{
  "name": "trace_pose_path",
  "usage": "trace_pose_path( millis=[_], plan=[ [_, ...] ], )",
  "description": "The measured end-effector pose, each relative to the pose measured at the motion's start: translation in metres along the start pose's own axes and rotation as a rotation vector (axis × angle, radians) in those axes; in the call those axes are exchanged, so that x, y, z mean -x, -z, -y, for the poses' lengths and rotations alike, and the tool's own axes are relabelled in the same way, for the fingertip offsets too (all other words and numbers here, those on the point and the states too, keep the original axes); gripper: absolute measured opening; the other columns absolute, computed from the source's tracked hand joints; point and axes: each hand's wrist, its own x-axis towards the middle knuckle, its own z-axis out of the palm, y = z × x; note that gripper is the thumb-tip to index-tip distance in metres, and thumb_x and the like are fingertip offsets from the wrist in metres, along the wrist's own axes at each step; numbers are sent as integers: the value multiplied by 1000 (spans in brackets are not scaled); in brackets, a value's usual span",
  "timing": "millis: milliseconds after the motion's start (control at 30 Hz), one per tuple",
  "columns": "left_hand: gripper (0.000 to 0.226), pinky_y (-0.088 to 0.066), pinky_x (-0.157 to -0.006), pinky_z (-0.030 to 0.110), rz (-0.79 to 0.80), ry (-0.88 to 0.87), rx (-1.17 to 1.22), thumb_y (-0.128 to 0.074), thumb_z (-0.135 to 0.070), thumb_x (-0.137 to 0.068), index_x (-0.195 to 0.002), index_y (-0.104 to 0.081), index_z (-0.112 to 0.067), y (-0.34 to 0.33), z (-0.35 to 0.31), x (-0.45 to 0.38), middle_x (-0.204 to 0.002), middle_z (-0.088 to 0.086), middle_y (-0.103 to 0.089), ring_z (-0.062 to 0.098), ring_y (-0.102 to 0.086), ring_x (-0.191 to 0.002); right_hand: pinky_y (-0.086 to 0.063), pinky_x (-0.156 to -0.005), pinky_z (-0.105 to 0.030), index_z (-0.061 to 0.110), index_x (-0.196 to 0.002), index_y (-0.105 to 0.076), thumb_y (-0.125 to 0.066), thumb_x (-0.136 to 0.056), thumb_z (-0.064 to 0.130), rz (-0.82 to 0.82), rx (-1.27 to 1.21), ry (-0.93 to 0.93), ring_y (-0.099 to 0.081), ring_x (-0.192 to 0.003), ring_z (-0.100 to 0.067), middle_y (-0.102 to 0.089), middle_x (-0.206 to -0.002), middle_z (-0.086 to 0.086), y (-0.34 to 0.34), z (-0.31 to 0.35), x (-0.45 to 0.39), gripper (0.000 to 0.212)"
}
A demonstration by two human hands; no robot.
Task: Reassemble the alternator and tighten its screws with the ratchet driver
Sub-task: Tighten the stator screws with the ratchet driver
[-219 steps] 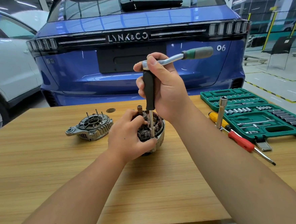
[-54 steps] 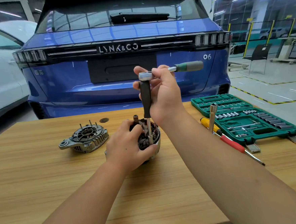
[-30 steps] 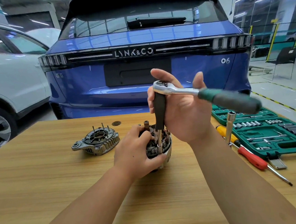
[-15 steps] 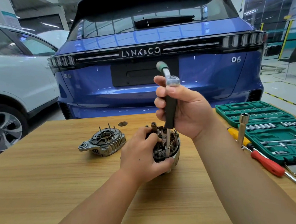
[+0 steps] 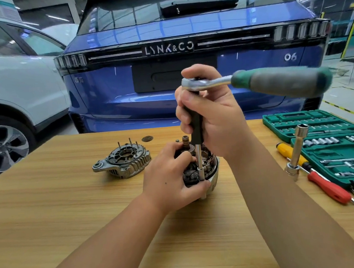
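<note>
1. From the head camera, the landmark is the round alternator body with bare copper windings, standing on the light wooden table roughly in the middle, its short shaft pointing up.
2. The left hand is wrapped around the near left side of that alternator body, thumb hooked along its lower rim and fingers curled over the top, holding it firmly.
3. The right hand, directly above the alternator body, has its fingers closed tight round the black upright grip of the chrome ratchet driver with a green and grey handle. The ratchet head sits at the top of the fist; the handle juts out to the right, blurred.
4. A slim steel extension with a small socket runs straight down from the black grip to the near edge of the alternator body, beside the left thumb.
5. Left of the alternator body, apart from it, lies the grey cast-metal end cover with upright studs. A small dark round disc lies beyond, toward the table's far edge.
6. Right of the alternator body: an open green plastic socket-set case, a steel tube socket wrench standing tilted, a yellow-handled screwdriver and a red-handled screwdriver.
7. Behind the table stands a blue car; its tailgate reads "LYNK&CO" and a badge reads "06". A white car is parked to its left.
</note>
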Motion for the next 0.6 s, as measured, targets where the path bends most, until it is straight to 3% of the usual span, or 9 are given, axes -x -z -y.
trace_pose_path(
  millis=[100, 200, 300, 400, 467, 533, 600],
  plan=[
    [55, -32, -62, 23, -43, 3, 0, -63, -69, -65, -95, -69, -23, -3, -1, -1, -115, -1, -59, 18, -61, -89, -33, -56, -32, 19, -111, -66, -46, -88, 27, 73, -218, -82, -45, -66, -23, -54, -87, -11, 4, 5, -1, 32],
    [54, -35, -61, 23, -84, -5, 3, -64, -68, -64, -91, -68, -22, -6, -1, -1, -114, 0, -61, 19, -62, -87, -33, -57, -32, 19, -117, -61, -38, -92, 58, 1, -234, -146, -45, -66, -23, -53, -85, -10, 8, 9, -1, 52],
    [56, -35, -62, 22, -105, -6, 0, -64, -69, -63, -94, -69, -22, -7, -2, 0, -114, -2, -60, 17, -62, -89, -34, -53, -29, 19, -118, -55, -50, -94, 51, -142, -161, -193, -46, -58, -16, -53, -76, -2, 2, 13, -2, 40],
    [57, -35, -61, 21, -111, -4, -7, -63, -70, -64, -96, -72, -23, -8, -3, 0, -115, -3, -60, 16, -63, -91, -33, -47, -27, 9, -105, -59, -67, -95, 30, -415, 167, -124, -37, -48, -11, -46, -61, 4, -8, 14, -2, 25],
    [57, -37, -61, 21, -109, -7, -6, -62, -70, -64, -96, -72, -23, -8, -3, 0, -114, -3, -60, 15, -63, -91, -31, -47, -28, 7, -93, -60, -71, -94, 22, -512, 258, -131, -34, -47, -11, -43, -56, 4, -10, 15, -2, 18],
    [57, -36, -61, 21, -110, -11, 1, -63, -69, -64, -96, -72, -23, -7, -3, 0, -113, -3, -59, 15, -62, -90, -31, -53, -28, 10, -92, -57, -68, -94, 22, -461, 139, -235, -37, -48, -10, -45, -58, 4, -4, 20, -1, 17],
    [57, -34, -61, 20, -120, -8, -2, -63, -69, -63, -95, -72, -22, -7, -3, 0, -112, -3, -60, 15, -61, -90, -33, -61, -27, 10, -107, -54, -63, -91, 19, -297, -69, -317, -44, -54, -8, -52, -66, 6, 4, 23, 1, 20]
  ],
)
